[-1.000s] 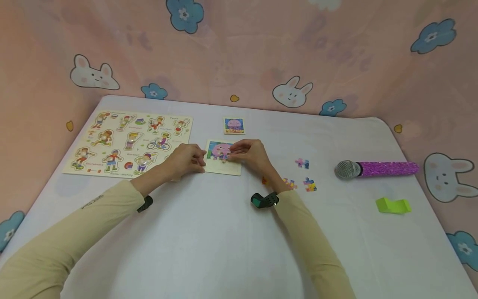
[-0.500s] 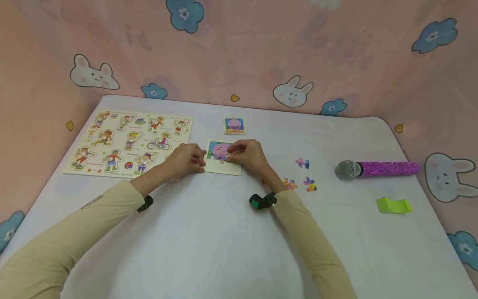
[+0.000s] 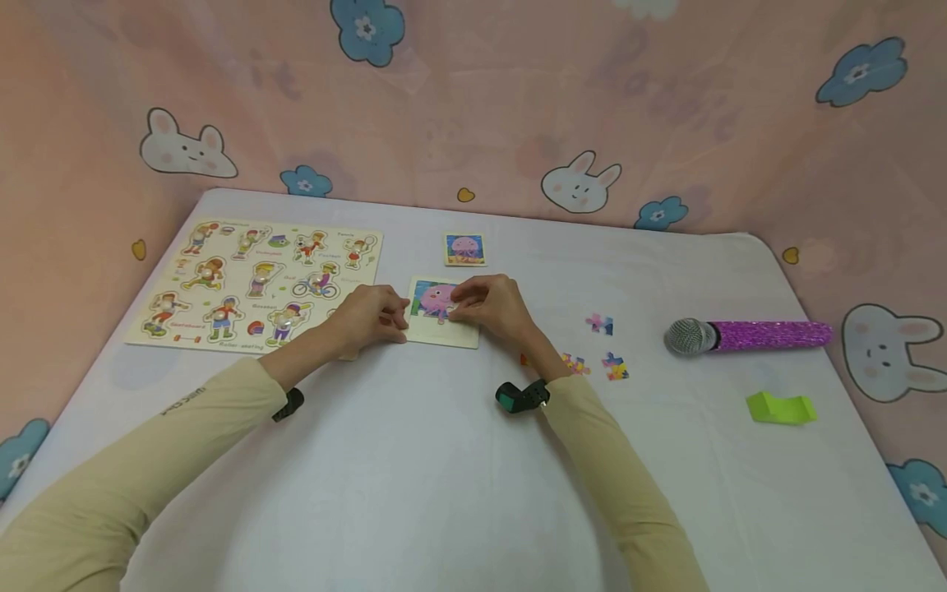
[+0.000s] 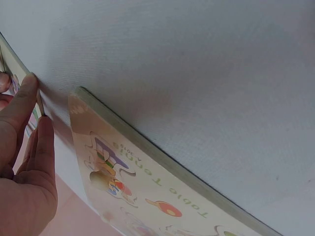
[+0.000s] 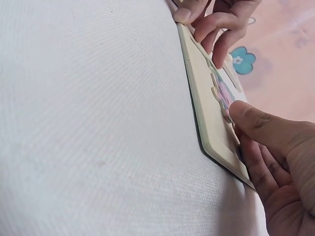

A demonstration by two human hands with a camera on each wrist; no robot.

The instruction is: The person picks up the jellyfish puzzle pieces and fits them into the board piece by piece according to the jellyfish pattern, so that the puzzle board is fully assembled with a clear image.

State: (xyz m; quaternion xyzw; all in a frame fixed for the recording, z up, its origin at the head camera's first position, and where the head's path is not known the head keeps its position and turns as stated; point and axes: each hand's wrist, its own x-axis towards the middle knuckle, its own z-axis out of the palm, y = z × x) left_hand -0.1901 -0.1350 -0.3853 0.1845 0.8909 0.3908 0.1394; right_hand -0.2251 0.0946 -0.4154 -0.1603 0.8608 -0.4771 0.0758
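A small cream puzzle board [image 3: 444, 333] lies on the white table, its upper part filled with joined pieces of a pink octopus picture [image 3: 435, 298]. At the board's left edge, my left hand [image 3: 370, 314] holds it between thumb and fingers; the left wrist view shows fingertips [image 4: 30, 81] right on the edge. From the right, my right hand [image 3: 494, 306] reaches over the board and pinches a jigsaw piece [image 5: 227, 116] at the lower side of the picture. That piece is mostly hidden under the thumb [image 5: 241, 110].
Loose jigsaw pieces [image 3: 614, 366] lie right of my right wrist, partly covered by it. A small octopus picture card [image 3: 464, 249] sits behind the board. A large sports peg puzzle [image 3: 251, 284] is at left. Farther right are a purple microphone [image 3: 769, 334] and a green block [image 3: 780, 408].
My right hand has shifted slightly left, and the piece in its fingers now sits down against the picture's lower side. My left hand stays at the board's edge.
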